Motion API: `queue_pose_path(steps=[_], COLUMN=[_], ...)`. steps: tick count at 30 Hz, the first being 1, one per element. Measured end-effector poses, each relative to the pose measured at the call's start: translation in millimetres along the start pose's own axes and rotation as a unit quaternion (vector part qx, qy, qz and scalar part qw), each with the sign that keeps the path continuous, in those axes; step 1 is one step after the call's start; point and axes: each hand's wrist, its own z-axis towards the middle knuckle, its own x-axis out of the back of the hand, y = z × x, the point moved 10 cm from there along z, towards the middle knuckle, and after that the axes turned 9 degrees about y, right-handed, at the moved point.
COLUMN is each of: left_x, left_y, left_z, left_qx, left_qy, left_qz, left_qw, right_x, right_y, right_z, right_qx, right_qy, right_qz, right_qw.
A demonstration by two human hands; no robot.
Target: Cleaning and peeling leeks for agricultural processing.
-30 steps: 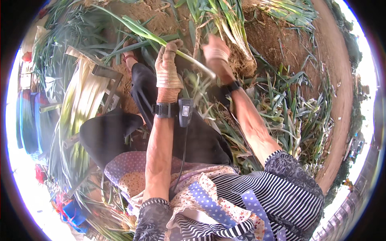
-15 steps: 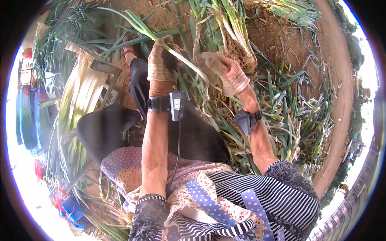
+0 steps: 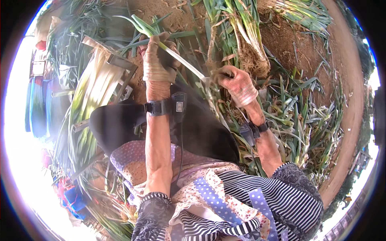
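Leek [image 3: 181, 60], slim and straight, slants across the front of the person, its green leaves forking at the upper left and its smooth white shaft running down to the right toward a slightly frayed end. A limp pale strip [image 3: 214, 105] trails below that end; whether it is attached I cannot tell. The gloved left hand [image 3: 158, 60] is closed around the leek where green turns to white. Just beside the frayed end is the gloved right hand [image 3: 237, 86], its fingers curled in close together; blur at their tips hides whether they pinch anything.

Half a second ago the right hand was more open, its thumb and fingers stretched toward the leek; now they are bent in. The left hand keeps its hold, and the white shaft looks straighter at its lower end, where it drooped into a thin tail before.

Beyond the right hand stands a bunch of leeks with brown roots [image 3: 255, 64], above a heap of loose leaves [image 3: 291, 120]. To the left, a thick bundle of leeks [image 3: 90, 88] lies in a metal frame [image 3: 120, 63]. A dark device [image 3: 179, 103] strapped at the left wrist bears a small light label, too small to read.
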Motion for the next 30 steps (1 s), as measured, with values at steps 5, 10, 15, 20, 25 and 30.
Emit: queue_pose_path(steps=[5,10,15,20,25,30], left_x=[0,3,20,64,96,107], left_y=[20,32,50,78,103,114], left_z=[-6,-12,-18,-26,-41,-48], left_qx=[-0.008,-0.022,-0.035,-0.075,-0.129,-0.154], left_qy=[0.007,0.007,-0.025,0.019,0.09,0.097], left_qz=[-0.02,-0.017,-0.071,-0.115,-0.065,-0.029], left_qw=[1.0,1.0,0.997,0.99,0.985,0.983], right_x=[-17,-53,-32,22,65,94], right_y=[-37,-52,-35,48,83,146], right_z=[5,3,-12,-39,-70,-79], right_qx=[0.094,0.13,0.095,-0.129,-0.05,-0.221], right_qy=[-0.039,-0.158,-0.084,0.037,0.079,0.117], right_qz=[0.11,0.067,-0.024,-0.096,-0.093,-0.129], right_qw=[0.989,0.977,0.992,0.986,0.991,0.96])
